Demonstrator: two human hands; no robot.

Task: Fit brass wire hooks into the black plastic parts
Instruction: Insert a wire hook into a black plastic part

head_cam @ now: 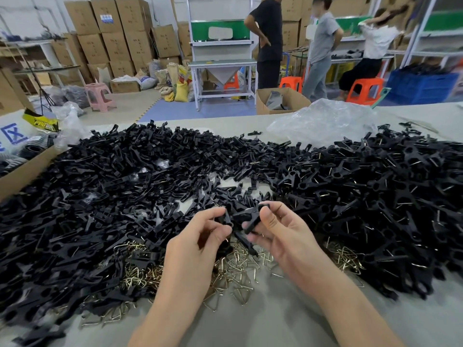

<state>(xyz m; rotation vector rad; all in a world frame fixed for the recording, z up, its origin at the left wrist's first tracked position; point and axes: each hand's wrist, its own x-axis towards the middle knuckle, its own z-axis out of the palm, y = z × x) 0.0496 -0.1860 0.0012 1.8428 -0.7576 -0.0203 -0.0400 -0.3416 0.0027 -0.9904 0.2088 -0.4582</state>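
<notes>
I have the left hand and right hand both pinching black parts just above the loose hooks, and I judge a slack pinch could drop one into the surrounding pile, where it gets lost among lookalikes.

Part largely covered by left hand, right hand; whether fitted, indiscernible. Pile cropped both sides.
</notes>
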